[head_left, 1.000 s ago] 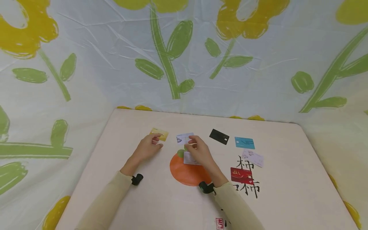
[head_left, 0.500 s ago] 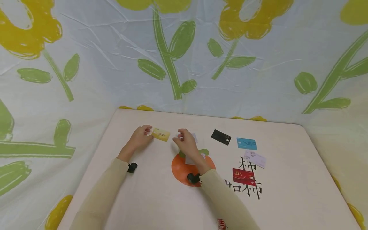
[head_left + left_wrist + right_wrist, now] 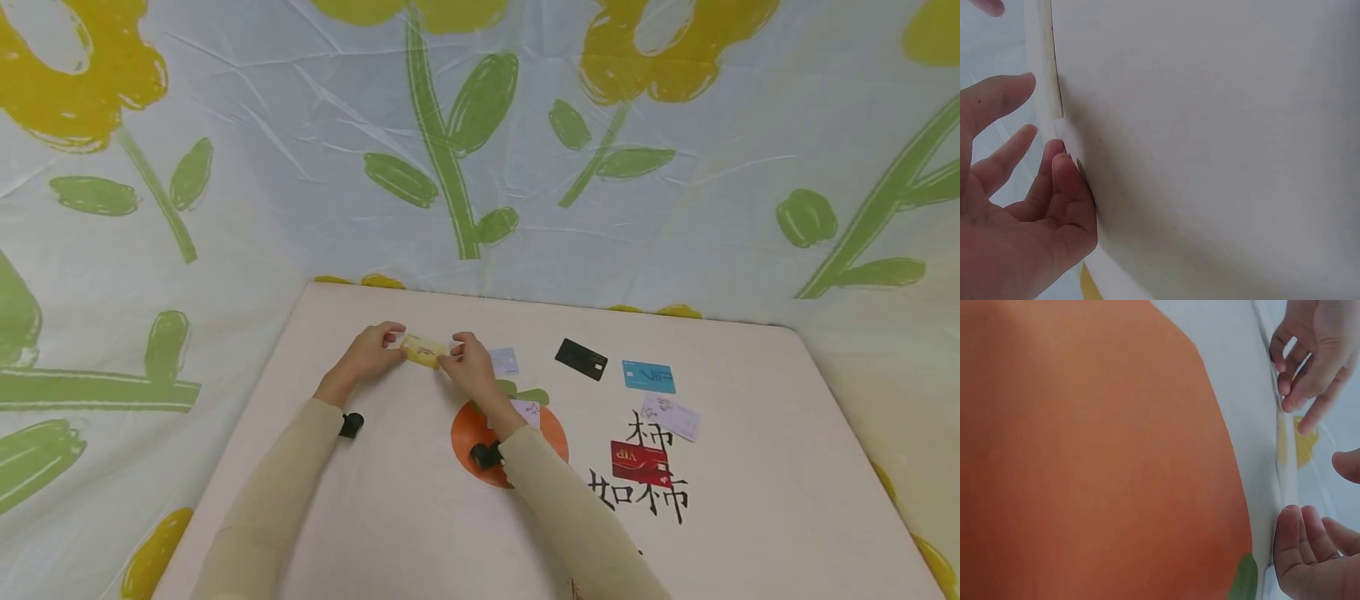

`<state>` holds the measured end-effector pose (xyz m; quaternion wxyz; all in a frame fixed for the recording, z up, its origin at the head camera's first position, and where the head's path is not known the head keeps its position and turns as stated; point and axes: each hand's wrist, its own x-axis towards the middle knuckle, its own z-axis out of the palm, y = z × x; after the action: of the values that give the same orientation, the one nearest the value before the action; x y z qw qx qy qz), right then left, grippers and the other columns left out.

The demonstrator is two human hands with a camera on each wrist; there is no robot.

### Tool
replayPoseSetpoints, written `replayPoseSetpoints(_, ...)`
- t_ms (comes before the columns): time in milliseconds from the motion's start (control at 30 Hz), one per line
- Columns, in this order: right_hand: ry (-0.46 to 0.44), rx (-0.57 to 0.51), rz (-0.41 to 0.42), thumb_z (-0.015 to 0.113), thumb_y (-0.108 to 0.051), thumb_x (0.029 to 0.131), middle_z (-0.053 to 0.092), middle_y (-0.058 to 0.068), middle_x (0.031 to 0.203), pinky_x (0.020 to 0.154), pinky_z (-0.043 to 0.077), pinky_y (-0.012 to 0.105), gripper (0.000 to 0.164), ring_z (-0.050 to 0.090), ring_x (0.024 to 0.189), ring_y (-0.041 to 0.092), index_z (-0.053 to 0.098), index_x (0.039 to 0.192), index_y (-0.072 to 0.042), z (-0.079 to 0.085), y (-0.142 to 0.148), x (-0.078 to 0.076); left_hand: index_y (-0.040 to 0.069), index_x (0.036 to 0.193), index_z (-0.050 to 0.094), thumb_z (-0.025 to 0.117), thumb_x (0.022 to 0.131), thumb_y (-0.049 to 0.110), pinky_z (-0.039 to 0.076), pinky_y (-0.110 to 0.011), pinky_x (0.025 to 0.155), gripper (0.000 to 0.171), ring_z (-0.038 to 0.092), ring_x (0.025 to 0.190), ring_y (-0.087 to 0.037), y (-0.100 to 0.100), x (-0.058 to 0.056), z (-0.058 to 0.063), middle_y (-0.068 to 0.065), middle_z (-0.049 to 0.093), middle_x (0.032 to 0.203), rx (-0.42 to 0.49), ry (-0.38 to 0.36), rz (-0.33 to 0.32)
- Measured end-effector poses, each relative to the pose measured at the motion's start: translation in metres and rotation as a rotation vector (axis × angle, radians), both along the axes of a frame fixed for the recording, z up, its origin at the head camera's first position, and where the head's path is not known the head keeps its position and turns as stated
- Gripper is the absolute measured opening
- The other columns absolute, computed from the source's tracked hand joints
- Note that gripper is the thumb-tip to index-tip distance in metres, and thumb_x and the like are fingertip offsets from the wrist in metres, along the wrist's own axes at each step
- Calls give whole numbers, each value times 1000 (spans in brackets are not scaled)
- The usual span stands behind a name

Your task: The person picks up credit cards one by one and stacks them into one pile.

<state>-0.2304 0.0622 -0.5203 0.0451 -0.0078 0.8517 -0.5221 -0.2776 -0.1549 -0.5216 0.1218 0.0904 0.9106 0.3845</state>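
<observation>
Flanking a yellow card (image 3: 423, 351), fingers (image 3: 390, 327) of both hands (image 3: 371, 349) (image 3: 474, 367), grip unclear; "VIP" on red card (image 3: 641, 463).

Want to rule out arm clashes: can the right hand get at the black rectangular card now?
Likely yes: only a flat, pale rectangular card lies between the right hand and the black card, which is uncovered; the left hand is farther off.

First card (image 3: 423, 351): between the left hand (image 3: 367, 353) and the right hand (image 3: 471, 365).
Second card (image 3: 506, 361): partly behind the right hand, showing at its right.
Fruit print (image 3: 468, 433): on the tabletop (image 3: 405, 517), before the right hand; third card (image 3: 530, 410) lies at its far part.
Fourth card (image 3: 581, 358): farther right.
Fifth card (image 3: 649, 377): right of the fourth.
Sixth card (image 3: 671, 417): just before the fifth.
VIP card (image 3: 641, 463): before the sixth, on printed writing (image 3: 677, 500).
</observation>
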Motion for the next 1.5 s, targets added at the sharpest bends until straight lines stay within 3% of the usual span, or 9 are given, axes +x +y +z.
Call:
replayPoseSetpoints(300,-24,116,-18,74,-10,86,56,10,91,77,44,33,56,50,81,21,51,134,7,-8,-12,-10,5,140,54,72,87,10,39,-43,87,56,46,99,-29,1,-3,5,-15,54,110,-57,-19,-38)
replayPoseSetpoints(767,-47,259,-63,66,-3,88,52,12,99,82,46,38,42,49,89,26,52,127,5,-5,-23,-7,11,140,55,72,87,12,40,-45,91,55,46,105,-30,3,-7,3,-13,53,112,-83,-74,-25)
replayPoseSetpoints(1233,-50,193,-109,65,0,86,53,12,103,88,45,39,40,50,93,26,54,124,3,-5,-24,-6,11,141,54,71,87,13,39,-48,93,56,46,109,-33,5,-7,6,-15,53,116,-82,-89,-12)
replayPoseSetpoints(1500,-81,75,-139,66,-1,84,54,11,107,90,45,38,47,51,97,25,54,129,2,-9,-26,-8,10,138,55,71,85,11,40,-48,94,56,48,109,-34,5,-6,1,-16,56,117,-59,-74,36)
